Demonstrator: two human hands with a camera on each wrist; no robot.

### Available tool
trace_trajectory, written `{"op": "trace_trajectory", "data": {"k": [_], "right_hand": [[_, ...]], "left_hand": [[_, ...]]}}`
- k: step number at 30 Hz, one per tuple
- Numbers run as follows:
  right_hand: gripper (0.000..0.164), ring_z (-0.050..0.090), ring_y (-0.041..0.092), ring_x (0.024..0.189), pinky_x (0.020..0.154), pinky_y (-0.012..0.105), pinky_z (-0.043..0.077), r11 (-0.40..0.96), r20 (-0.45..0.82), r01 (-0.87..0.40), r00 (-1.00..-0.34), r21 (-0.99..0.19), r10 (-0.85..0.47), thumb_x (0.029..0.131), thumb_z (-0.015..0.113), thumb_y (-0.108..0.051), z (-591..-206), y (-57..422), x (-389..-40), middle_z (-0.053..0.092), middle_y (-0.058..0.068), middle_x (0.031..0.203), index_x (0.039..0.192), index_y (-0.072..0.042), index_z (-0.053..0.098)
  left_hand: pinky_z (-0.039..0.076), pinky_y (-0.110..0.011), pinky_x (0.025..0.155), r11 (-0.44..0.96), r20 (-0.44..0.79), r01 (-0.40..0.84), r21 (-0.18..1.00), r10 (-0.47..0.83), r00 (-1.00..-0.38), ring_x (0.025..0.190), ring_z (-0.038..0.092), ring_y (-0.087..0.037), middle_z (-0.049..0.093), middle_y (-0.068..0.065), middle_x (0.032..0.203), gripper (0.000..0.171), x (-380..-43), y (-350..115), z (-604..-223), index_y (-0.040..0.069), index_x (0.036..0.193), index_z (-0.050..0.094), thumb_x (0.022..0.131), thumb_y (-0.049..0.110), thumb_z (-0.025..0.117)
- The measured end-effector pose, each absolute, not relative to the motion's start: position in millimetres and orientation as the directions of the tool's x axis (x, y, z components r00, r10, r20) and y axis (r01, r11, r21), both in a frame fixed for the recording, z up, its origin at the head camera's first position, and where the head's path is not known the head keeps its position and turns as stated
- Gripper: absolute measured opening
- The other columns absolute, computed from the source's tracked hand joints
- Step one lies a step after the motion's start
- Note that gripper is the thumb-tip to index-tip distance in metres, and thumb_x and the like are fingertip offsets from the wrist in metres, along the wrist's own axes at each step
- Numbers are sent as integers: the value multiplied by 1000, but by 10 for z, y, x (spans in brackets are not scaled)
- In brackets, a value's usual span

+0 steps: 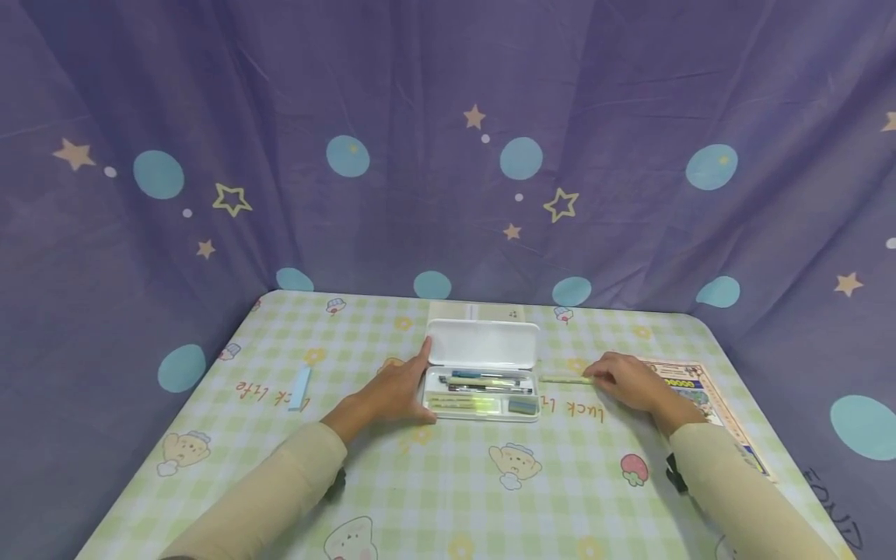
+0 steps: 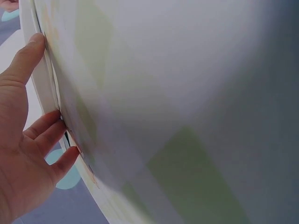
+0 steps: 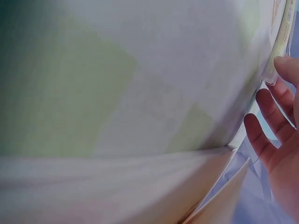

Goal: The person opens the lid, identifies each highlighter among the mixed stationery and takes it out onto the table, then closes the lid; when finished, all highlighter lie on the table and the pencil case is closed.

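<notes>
While your left hand [image 1: 393,393] spans the left side of one white pencil case [image 1: 483,418], its thumb and fingertips touch the edge, extended and spread rather than curled. Your right hand [image 1: 630,383] pinches one slim pale green pen [image 1: 567,379] by one end between thumb and index finger, the other fingers loosely bent. That pen's free end points at the case's right wall, just beside it; you cannot tell whether they touch. The case's one lid [image 1: 483,344] stands raised. Inside, you have at least three pens [image 1: 483,382] in the upper compartment, and below them some yellow items [image 1: 462,404], too blurred to count, left of one grey-blue eraser [image 1: 523,407]. One light blue strip [image 1: 299,389] lies well to your left, and one printed paper [image 1: 724,412] lies partly under your right forearm.
</notes>
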State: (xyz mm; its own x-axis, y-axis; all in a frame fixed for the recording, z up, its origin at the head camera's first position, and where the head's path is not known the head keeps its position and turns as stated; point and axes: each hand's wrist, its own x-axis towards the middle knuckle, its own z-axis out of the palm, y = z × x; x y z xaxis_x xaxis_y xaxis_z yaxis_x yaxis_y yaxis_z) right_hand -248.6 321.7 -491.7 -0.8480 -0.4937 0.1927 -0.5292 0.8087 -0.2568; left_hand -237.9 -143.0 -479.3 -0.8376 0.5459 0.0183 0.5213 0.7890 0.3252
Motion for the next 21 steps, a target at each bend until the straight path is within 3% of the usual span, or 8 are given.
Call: {"op": "trace_trajectory", "data": {"k": [11,21], "right_hand": [[17,70,21,91,84,46,55,845,149,-466,-885,-261,-442,91,73,-15,-4846,3193,-2478,72,-5,96,106,-20,80],[18,66,13,84,80,38,54,810,199,-524,-851,-264,-486,91,73,-11,-4802,3148,-2483,72,-4,95,107,-16,79]], "left_hand": [[42,-45,99,789,41,524,322,541,-840,119,67,-29,53,-15,153,144,-2365,-1421,-4804,-5,161,3,64,53,92],[41,-45,103,795,24,520,313,541,-841,119,66,-30,51,-14,154,145,-2384,-1415,-4809,-3,162,0,65,54,92]]}}
